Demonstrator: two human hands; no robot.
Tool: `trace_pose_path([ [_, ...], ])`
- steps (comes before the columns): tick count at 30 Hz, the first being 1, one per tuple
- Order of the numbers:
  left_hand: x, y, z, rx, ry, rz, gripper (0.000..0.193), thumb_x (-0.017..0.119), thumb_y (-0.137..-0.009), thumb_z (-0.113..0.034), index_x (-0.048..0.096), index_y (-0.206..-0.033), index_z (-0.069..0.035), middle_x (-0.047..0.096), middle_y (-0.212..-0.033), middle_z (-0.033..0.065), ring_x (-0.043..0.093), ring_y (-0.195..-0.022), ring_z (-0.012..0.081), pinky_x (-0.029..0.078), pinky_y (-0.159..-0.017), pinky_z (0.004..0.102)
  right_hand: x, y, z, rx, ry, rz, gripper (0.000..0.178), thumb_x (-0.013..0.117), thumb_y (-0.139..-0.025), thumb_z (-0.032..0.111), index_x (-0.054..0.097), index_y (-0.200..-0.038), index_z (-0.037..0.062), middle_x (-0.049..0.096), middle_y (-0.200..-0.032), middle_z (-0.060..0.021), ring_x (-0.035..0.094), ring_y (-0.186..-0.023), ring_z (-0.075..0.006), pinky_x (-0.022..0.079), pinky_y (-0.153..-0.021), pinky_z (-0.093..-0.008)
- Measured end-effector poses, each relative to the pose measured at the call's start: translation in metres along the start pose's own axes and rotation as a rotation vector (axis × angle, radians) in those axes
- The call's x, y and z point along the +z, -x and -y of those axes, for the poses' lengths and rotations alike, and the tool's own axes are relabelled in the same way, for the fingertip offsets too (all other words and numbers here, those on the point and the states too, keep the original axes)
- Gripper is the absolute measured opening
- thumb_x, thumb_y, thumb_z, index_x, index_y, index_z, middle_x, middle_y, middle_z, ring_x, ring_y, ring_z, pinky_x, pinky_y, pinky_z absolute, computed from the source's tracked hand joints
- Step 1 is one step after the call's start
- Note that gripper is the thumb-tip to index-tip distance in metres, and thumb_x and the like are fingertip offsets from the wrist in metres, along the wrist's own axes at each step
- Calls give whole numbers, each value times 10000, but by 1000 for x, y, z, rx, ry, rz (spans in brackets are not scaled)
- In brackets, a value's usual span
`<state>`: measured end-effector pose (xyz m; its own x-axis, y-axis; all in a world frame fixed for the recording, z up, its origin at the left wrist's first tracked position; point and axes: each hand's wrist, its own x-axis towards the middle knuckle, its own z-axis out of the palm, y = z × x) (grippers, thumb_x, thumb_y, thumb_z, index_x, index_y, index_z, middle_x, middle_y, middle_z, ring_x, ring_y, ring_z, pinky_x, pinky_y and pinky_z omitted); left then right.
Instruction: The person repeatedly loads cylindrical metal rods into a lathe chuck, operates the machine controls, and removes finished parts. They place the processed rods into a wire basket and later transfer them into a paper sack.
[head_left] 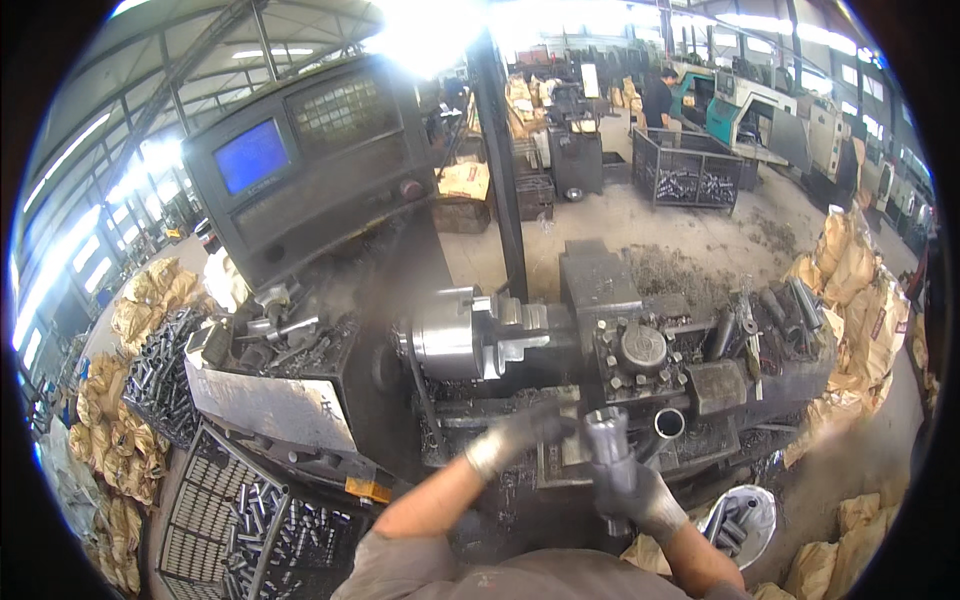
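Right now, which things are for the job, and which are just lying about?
Probably for the job:
metal part, held in the right hand
chuck, on the machine ahead

Probably just about:
brown bags
far cage, holding metal pieces

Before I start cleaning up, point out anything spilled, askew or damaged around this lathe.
Dark debris is scattered over the floor beyond the lathe, as if spilled there. On the lathe's left end, metal pieces lie jumbled at odd angles, and the pale front panel below them looks stained or worn.

lathe (pixel 785 375): metal tubes (pixel 805 303) at right; floor (pixel 600 225): mesh bin (pixel 690 160); dark debris (pixel 770 236)
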<state>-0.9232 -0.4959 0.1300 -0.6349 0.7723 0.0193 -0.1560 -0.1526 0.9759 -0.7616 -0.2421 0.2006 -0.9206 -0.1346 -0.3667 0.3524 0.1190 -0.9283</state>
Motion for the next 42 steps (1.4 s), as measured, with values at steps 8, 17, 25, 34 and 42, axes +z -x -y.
trace_pose_path([
  [8,81,4,86,-272,673,-695,442,746,-1030,-285,635,-1361,-15,722,-1234,124,711,-1097,273,585,-975,412,-20,-58,-67,252,-378,392,614,838,-957,300,601,-1454,29,705,-1313,-63,675,-1135,-134,562,-983,-324],
  [17,72,18,113,-114,694,-622,482,704,-1035,-384,638,-1386,-61,680,-1347,117,625,-1279,311,507,-1105,476,-23,-58,-140,41,430,0,757,859,-794,432,630,-1387,21,762,-969,-131,716,-755,-233,569,-660,-399],
  [25,48,51,97,-267,1090,-438,668,472,-1107,-555,586,-1435,16,749,-1182,193,741,-1007,349,618,-850,490,-186,170,-242,831,178,-485,362,871,-799,295,806,-1074,68,719,-707,-55,650,-523,-161,551,-485,-351],
  [34,74,21,77,-282,1056,-254,673,473,-1100,-562,546,-1537,-56,695,-1396,207,739,-1118,431,611,-837,603,-222,64,-163,240,644,-738,572,723,-927,399,671,-1393,71,750,-1283,-182,727,-1145,-339,559,-1010,-441],
  [42,109,32,54,-547,878,-367,629,608,-1064,-554,582,-1437,-48,764,-1046,171,773,-882,341,652,-813,469,-84,-52,-24,-318,662,-264,294,848,-802,297,790,-1035,128,765,-953,-198,760,-870,-405,607,-750,-470],
])
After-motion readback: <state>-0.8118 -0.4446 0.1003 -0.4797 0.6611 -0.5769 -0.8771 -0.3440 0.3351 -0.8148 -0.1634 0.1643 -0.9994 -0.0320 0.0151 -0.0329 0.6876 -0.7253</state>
